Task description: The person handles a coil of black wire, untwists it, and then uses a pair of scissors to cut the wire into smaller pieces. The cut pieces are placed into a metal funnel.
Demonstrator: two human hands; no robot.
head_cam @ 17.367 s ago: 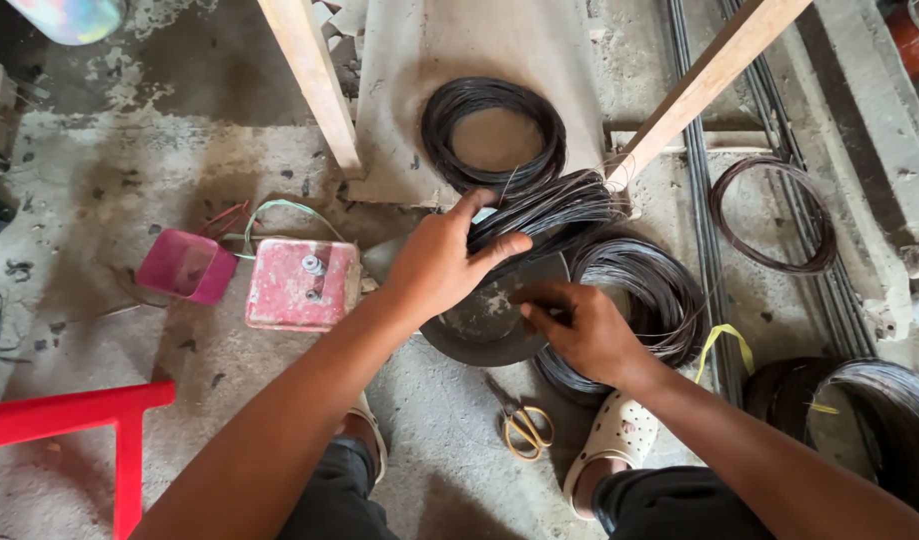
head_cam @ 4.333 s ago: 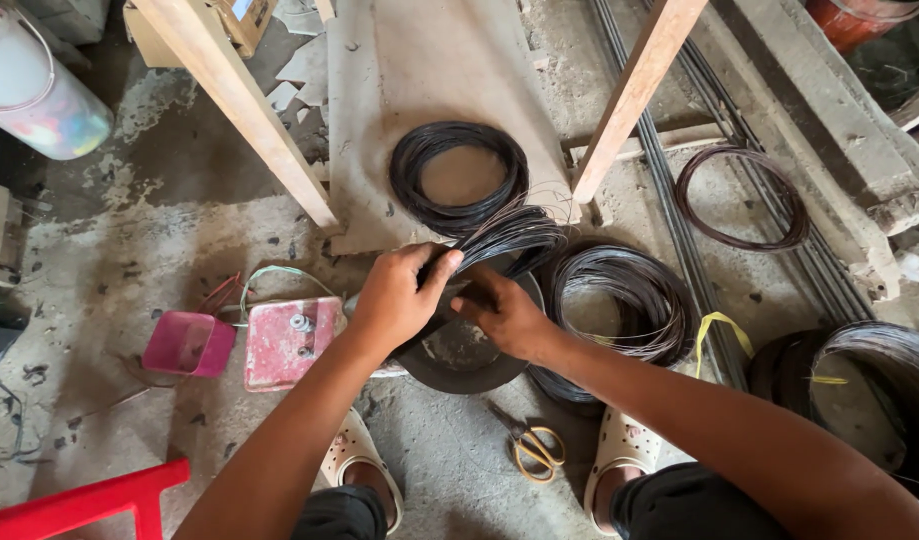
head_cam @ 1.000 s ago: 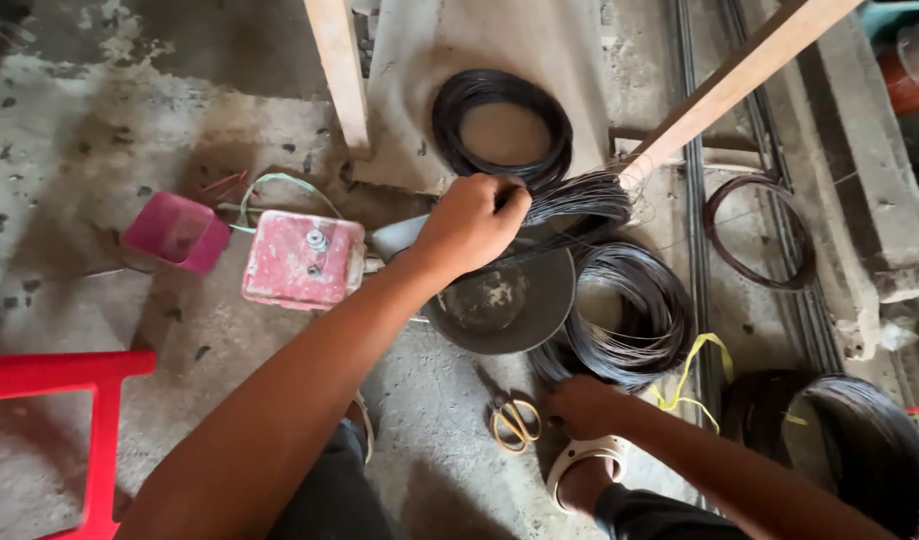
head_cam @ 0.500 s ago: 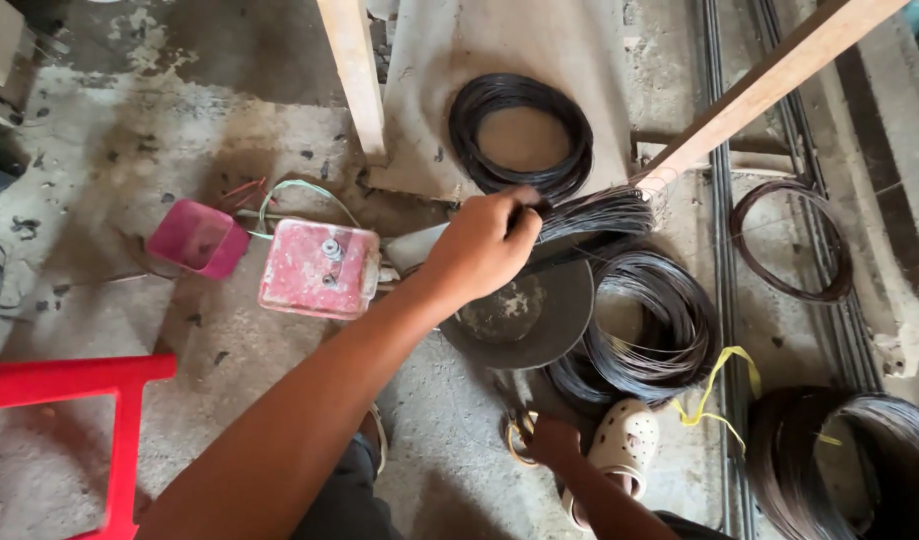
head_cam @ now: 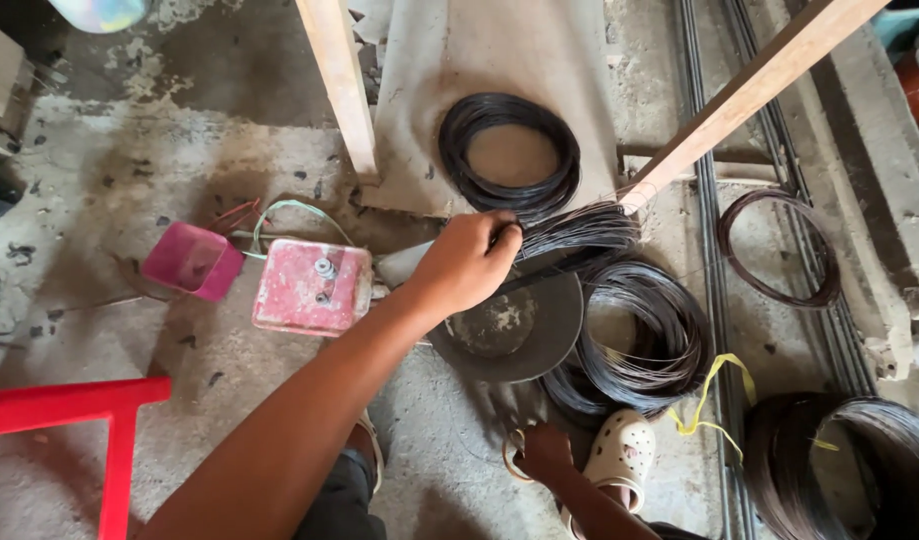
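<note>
My left hand (head_cam: 466,262) is closed around a bundle of thin dark wire (head_cam: 579,228) whose loose ends fan out to the right, above a round dark metal disc (head_cam: 524,335). My right hand (head_cam: 542,452) is low near my white shoe (head_cam: 619,452), closed over the yellow-handled scissors (head_cam: 511,450) on the concrete floor. A large coil of dark wire (head_cam: 644,335) lies just right of the disc. Another neat black coil (head_cam: 509,152) rests on a grey board beyond my left hand.
A red metal box (head_cam: 312,288) and a pink container (head_cam: 191,261) sit left of the disc. Two slanted wooden legs (head_cam: 334,80) rise at the top. A rusty wire ring (head_cam: 776,245), steel rods (head_cam: 709,240), another coil (head_cam: 844,455) and a red stool frame (head_cam: 69,410) surround me.
My right hand let go of the wire bundle, dropped down to the floor by my shoe and closed over the scissors. My left hand keeps hold of the bundle.
</note>
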